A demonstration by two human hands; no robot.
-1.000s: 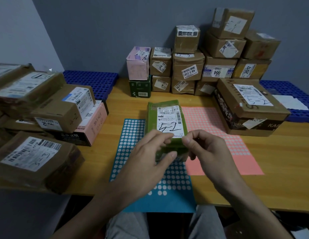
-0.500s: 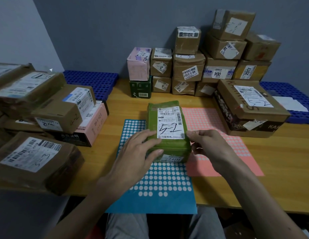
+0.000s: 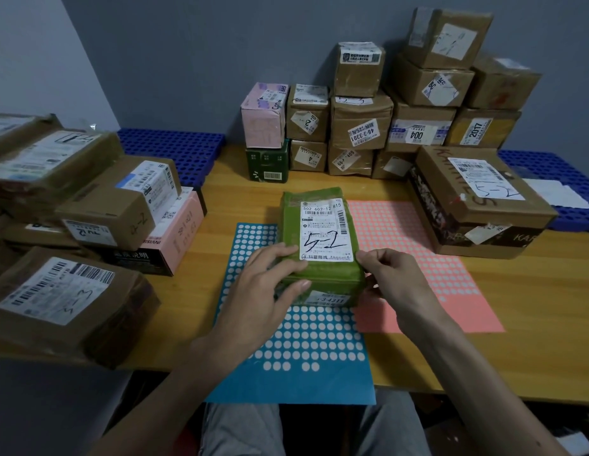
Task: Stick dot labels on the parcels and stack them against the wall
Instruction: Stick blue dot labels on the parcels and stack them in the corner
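Both hands on the green parcel [image 3: 322, 232]

The green parcel lay label-up on the surface [image 3: 533, 307], over the blue dot sheet [image 3: 286, 340], with the pink dot sheet [image 3: 418, 258] just to its right. The left hand [image 3: 263, 291] gripped its near left corner, fingers on top and thumb on the near face. The right hand [image 3: 395, 284] curled round its near right corner. Beyond it, stacked boxes [image 3: 362, 126] stood against the wall [image 3: 187, 60].

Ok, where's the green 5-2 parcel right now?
In the head view the green parcel lies mid-table across the blue dot sheet and pink dot sheet, held at its near corners by the left hand and right hand.
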